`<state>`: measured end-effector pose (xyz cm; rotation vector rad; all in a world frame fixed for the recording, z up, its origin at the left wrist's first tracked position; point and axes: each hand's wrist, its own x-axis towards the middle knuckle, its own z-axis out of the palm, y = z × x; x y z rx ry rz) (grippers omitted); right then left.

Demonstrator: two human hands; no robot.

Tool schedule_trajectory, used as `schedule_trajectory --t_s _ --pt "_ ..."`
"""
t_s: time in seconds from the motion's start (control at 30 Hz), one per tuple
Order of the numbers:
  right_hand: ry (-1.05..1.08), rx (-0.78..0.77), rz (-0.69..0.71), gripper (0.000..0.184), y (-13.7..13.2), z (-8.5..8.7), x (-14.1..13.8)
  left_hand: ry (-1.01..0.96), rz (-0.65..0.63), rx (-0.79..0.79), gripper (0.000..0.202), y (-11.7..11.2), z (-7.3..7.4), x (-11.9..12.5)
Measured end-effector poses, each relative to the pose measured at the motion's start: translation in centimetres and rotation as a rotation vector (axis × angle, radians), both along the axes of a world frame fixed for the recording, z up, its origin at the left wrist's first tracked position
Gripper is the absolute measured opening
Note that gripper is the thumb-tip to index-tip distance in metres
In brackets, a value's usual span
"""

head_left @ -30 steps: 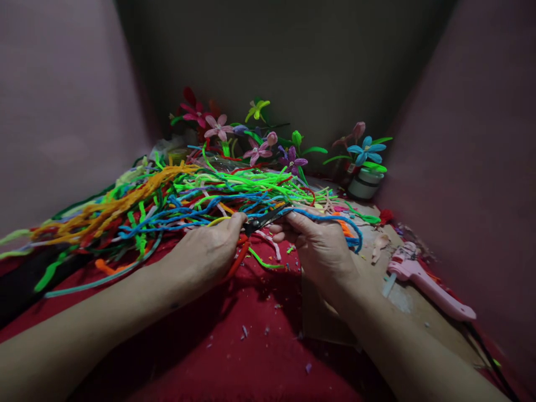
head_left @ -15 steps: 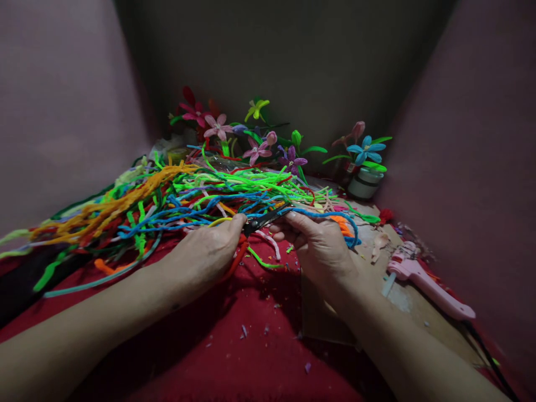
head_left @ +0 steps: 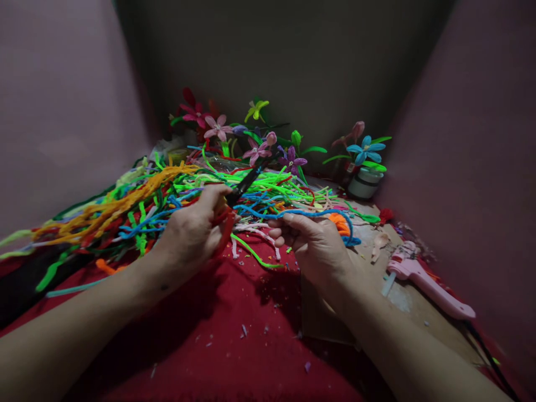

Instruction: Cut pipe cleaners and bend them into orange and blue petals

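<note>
My left hand (head_left: pixel 195 226) is closed around the red handles of a pair of scissors (head_left: pixel 245 185), whose dark blades point up and away over the pile. Between the thumb and fingers of my right hand (head_left: pixel 312 237) is a blue pipe cleaner (head_left: pixel 322 213). Its free end reaches left toward the scissors, and the other end bends down beside an orange bundle (head_left: pixel 340 224). Behind both hands spreads a heap of pipe cleaners (head_left: pixel 268 178) in green, orange, blue and other colours. A bright green piece (head_left: pixel 255 251) lies on the red cloth between the hands.
Pipe-cleaner flowers (head_left: pixel 218 128) stand along the back. At the right, a blue flower (head_left: pixel 366 149) rises by a small jar (head_left: pixel 365 183). A pink glue gun (head_left: pixel 431 285) with a cord rests on cardboard (head_left: pixel 439 335). Scraps dot the red cloth (head_left: pixel 234 357).
My left hand has pulled back to the left with the scissors, and the blades have swung upward, away from the blue pipe cleaner. My right hand has barely moved.
</note>
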<state>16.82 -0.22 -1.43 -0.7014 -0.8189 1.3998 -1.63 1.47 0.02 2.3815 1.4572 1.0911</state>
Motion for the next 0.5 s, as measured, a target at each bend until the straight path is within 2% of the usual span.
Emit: schedule_trajectory --t_s 0.07,0.13,0.2,0.33,0.4,0.5 --pt "-0.008 0.008 0.046 0.012 0.0 -0.1 0.0 -0.252 -0.029 -0.104 0.041 0.0 0.6 0.0" --pt "-0.025 0.018 0.079 0.013 0.0 -0.2 -0.1 -0.475 -0.104 -0.275 0.038 -0.1 1.2 0.2" --pt "-0.038 0.021 0.092 0.013 0.0 -0.4 -0.1 -0.613 -0.161 -0.413 0.040 -0.4 1.7 0.6" --pt "-0.084 0.012 0.134 0.013 -0.1 -0.7 -0.1 -0.685 -0.226 -0.656 0.043 -0.9 1.9 1.0" --pt "-0.102 0.011 0.160 0.012 -0.2 -0.8 -0.3 -0.697 -0.273 -0.791 0.041 -0.9 1.6 1.0" --pt "-0.105 0.017 0.157 0.010 -0.3 -0.9 -0.5 -0.678 -0.299 -0.908 0.037 -0.9 1.1 1.0"
